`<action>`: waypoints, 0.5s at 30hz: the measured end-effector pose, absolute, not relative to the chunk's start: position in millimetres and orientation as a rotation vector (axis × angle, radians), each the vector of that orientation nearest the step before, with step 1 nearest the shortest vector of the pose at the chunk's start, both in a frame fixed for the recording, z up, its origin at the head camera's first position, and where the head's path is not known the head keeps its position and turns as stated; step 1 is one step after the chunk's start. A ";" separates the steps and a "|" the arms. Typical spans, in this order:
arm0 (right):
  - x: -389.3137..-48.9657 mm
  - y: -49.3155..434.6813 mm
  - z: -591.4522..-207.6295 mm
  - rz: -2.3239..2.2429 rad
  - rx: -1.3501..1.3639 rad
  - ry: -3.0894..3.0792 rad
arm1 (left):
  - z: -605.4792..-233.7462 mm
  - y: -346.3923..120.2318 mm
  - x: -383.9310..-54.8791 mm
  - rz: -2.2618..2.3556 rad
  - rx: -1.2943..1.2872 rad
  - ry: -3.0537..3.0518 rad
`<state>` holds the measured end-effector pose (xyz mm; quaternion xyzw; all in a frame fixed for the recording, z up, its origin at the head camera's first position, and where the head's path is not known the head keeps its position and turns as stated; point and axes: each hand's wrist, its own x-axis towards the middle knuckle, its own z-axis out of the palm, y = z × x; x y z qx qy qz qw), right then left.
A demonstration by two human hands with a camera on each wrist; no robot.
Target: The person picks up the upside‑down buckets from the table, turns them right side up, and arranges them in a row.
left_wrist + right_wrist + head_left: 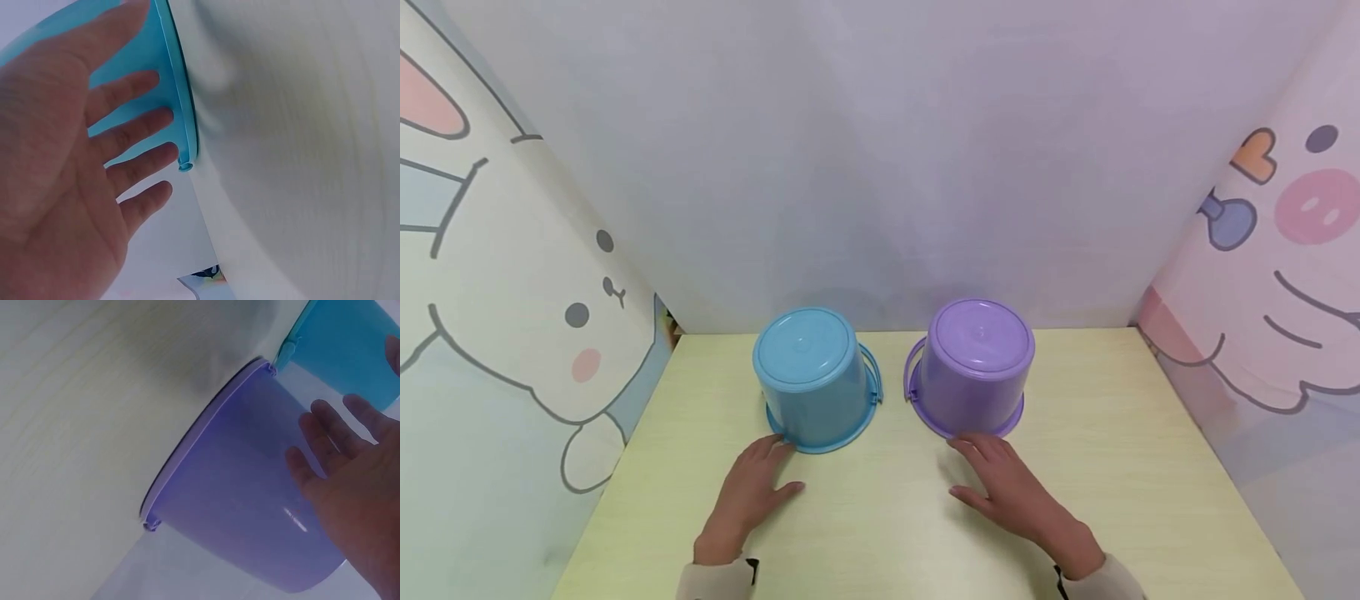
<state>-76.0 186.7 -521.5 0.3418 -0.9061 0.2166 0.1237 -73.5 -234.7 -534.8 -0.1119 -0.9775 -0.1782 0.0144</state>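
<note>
Two plastic buckets stand upside down side by side on the table, a blue bucket (812, 392) on the left and a purple bucket (973, 383) on the right. Their handles hang down on the sides facing each other. My left hand (752, 492) is just in front of the blue bucket, fingers spread, fingertips close to its rim (181, 94). In front of the purple bucket is my right hand (1007, 492), its fingers loosely extended toward the bucket's wall (237, 481). Neither hand holds anything.
The pale wooden table (880, 533) carries the buckets near its back edge. A plain curtain (880, 167) rises behind it. Printed cloth walls stand at both sides, with a rabbit (535, 275) on the left and a pig (1300, 275) on the right.
</note>
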 end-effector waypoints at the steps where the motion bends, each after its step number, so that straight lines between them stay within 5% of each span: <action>1: -77.2 182.0 -521.4 0.637 1.014 -2.643 | -535.1 -233.8 -73.7 -0.551 -0.352 -3.042; 15: -93.7 116.1 -515.6 0.664 1.162 -2.843 | -535.3 -224.8 -72.5 -0.504 -0.406 -3.029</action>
